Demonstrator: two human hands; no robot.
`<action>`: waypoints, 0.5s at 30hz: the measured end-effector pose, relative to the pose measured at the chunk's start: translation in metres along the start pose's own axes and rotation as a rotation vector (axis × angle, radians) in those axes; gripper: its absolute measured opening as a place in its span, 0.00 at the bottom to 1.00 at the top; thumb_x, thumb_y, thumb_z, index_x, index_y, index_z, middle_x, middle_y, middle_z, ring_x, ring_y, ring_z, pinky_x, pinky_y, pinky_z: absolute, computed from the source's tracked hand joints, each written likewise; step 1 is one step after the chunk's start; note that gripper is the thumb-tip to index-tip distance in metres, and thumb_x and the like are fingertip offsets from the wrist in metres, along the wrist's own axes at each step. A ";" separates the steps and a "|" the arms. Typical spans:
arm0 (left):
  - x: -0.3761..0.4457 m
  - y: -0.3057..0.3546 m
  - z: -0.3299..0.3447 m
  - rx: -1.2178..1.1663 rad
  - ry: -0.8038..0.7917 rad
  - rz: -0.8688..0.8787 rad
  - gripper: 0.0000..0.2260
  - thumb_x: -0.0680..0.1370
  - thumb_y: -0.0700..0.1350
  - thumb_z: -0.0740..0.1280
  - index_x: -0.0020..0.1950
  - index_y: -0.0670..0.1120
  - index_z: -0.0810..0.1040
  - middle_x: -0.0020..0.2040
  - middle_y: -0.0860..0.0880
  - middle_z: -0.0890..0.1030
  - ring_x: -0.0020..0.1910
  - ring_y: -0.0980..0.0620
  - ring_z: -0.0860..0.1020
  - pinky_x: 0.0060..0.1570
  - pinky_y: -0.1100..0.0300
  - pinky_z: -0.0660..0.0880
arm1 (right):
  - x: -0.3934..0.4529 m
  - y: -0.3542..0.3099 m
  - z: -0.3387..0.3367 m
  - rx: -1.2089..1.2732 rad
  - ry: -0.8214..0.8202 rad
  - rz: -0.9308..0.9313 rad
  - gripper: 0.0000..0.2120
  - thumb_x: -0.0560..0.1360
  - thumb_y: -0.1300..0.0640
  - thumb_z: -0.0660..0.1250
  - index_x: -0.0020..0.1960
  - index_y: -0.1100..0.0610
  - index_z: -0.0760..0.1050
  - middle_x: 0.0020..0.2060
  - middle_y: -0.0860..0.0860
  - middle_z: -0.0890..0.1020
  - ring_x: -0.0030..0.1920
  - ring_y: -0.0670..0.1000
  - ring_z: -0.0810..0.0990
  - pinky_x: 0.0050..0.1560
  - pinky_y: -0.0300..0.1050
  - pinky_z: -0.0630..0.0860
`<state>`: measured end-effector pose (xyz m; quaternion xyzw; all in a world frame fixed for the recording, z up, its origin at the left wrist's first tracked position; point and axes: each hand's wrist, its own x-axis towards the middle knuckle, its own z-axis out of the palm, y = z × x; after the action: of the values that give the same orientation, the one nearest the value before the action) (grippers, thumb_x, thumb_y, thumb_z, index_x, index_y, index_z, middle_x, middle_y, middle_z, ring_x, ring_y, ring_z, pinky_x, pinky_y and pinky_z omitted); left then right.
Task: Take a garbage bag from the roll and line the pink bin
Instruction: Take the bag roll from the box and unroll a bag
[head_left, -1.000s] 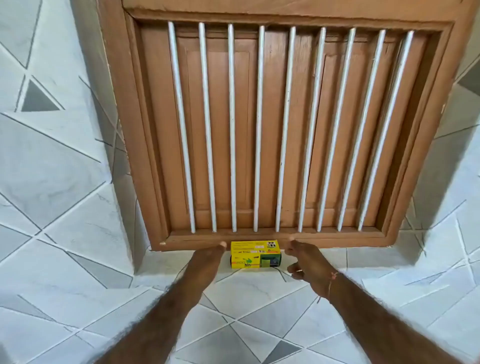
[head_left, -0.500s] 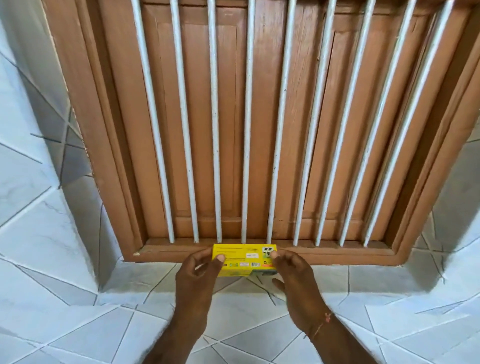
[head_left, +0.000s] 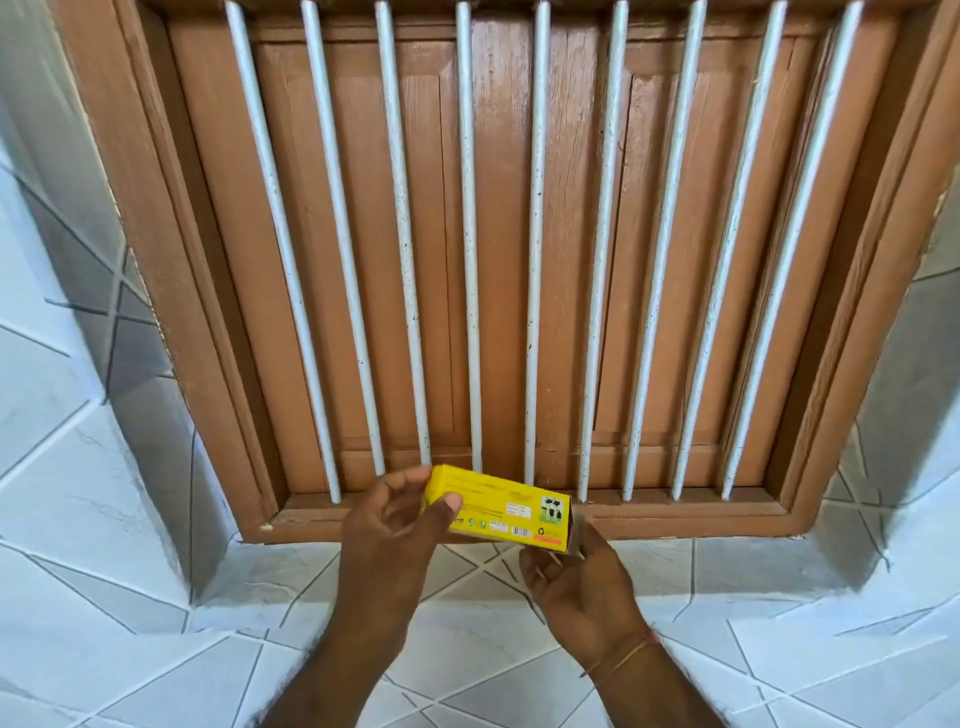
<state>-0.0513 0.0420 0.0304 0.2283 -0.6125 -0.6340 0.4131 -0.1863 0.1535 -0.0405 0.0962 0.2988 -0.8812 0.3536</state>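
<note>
Both hands are up in front of me, and between them sits the small yellow cardboard box with printed labels (head_left: 501, 512). I see my left hand (head_left: 387, 540) grasping the box's left end, thumb pressed on the front face and fingers curled around the top edge. I see my right hand (head_left: 576, 587) cupped under the box's right end, palm up, fingers loosely bent — touching the lower corner, not clamped around it. A thin reddish thread bracelet (head_left: 626, 657) circles that wrist. The box is tilted, its right end lower, and held clear of the white tiled ledge with dark diagonal lines (head_left: 727, 577) below it. Just behind the box stands the brown wooden window frame (head_left: 691, 514), its closed shutters barred by white vertical metal rods (head_left: 470, 260). No roll or bin shows from where I watch.
</note>
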 end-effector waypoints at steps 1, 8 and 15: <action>0.004 0.013 0.001 0.101 -0.034 0.083 0.13 0.69 0.41 0.77 0.51 0.48 0.81 0.46 0.48 0.85 0.47 0.50 0.83 0.43 0.61 0.80 | -0.002 0.002 -0.001 -0.022 0.022 0.063 0.14 0.80 0.52 0.60 0.48 0.61 0.77 0.42 0.59 0.80 0.41 0.56 0.79 0.32 0.44 0.82; 0.010 0.075 0.037 0.741 -0.391 0.594 0.13 0.69 0.46 0.74 0.52 0.56 0.77 0.50 0.59 0.74 0.49 0.61 0.74 0.46 0.75 0.67 | -0.016 0.018 0.003 0.213 -0.113 0.258 0.25 0.76 0.43 0.61 0.56 0.65 0.76 0.54 0.67 0.79 0.49 0.66 0.79 0.46 0.61 0.81; 0.014 0.111 0.038 0.679 -0.340 0.596 0.12 0.72 0.45 0.73 0.54 0.53 0.78 0.51 0.56 0.76 0.48 0.60 0.76 0.47 0.71 0.72 | -0.029 0.011 -0.006 0.256 -0.266 0.228 0.19 0.65 0.55 0.76 0.50 0.66 0.81 0.46 0.65 0.84 0.41 0.65 0.83 0.28 0.49 0.82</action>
<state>-0.0620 0.0631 0.1458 0.0580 -0.8826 -0.2806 0.3727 -0.1578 0.1666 -0.0392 0.0566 0.1223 -0.8712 0.4720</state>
